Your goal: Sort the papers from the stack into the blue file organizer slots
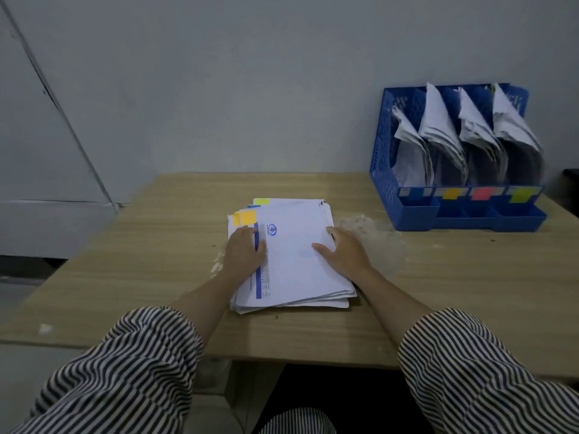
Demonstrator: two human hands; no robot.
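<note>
Right now both hands rest flat on the loose stack of white printed papers [291, 255] lying mid-table on the pale wooden tabletop [125, 261]: the left hand [246, 250] presses its left edge with relaxed fingers, and the right hand [343, 250] lies spread on its right side, neither gripping a sheet. The stack is fanned and uneven, with orange sticky tabs [247, 217] and a yellow tab [261, 201] at its far left corner. The blue perforated plastic file organizer [383, 145] stands well apart, far right, its four slots already crowded with curling sheets. Several sheets could lift together, or a tab colour could be misread against the organizer's colour labels [481, 193].
</note>
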